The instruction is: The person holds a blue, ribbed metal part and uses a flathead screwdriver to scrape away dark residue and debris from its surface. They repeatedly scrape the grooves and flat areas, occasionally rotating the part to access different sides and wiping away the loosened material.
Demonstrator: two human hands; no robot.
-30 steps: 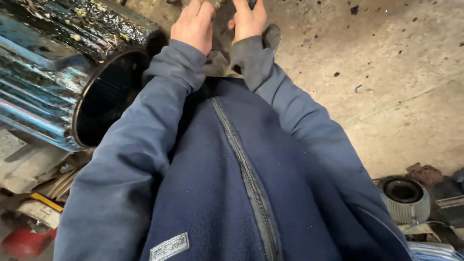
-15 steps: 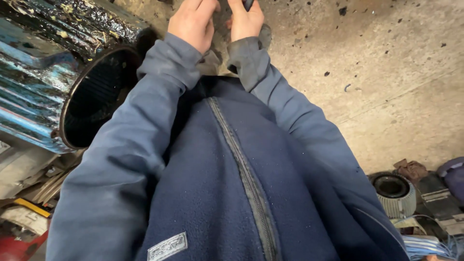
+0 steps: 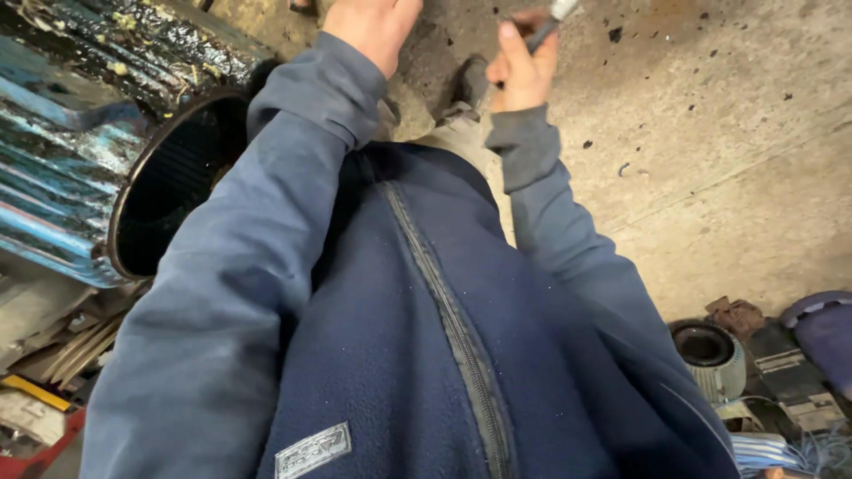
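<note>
**Right hand grips a slim tool at the top of the frame, left hand reaches beside the motor housing**

The right hand (image 3: pixel 524 66), in the upper middle of the frame, is closed around a slim tool (image 3: pixel 552 19): the fingers curl round its dark shaft and the thumb lies along it, pointing up. That grip looks like a pen hold, which would suit fine, guided work rather than force. The tool's pale tip runs out past the top edge, so its working end cannot be seen; what shows is a thin dark stem ending in a light grey or whitish cap.

The left hand (image 3: pixel 373 27) sits at the top edge, left of the right hand, cropped by the frame. Its fingers are out of view, so whether they are clenched, released or holding something cannot be told. It hangs just beside the large motor housing (image 3: pixel 98 151) in the upper left, a ribbed cylinder of worn blue paint crusted with black grease, its open round mouth turned towards the person.

Both arms are stretched forward in dark blue fleece sleeves, the zipped jacket (image 3: pixel 426 355) filling the centre. Beneath lies a stained concrete floor (image 3: pixel 728 160). A smaller ribbed motor part (image 3: pixel 710 355) rests at the lower right among scrap.
</note>
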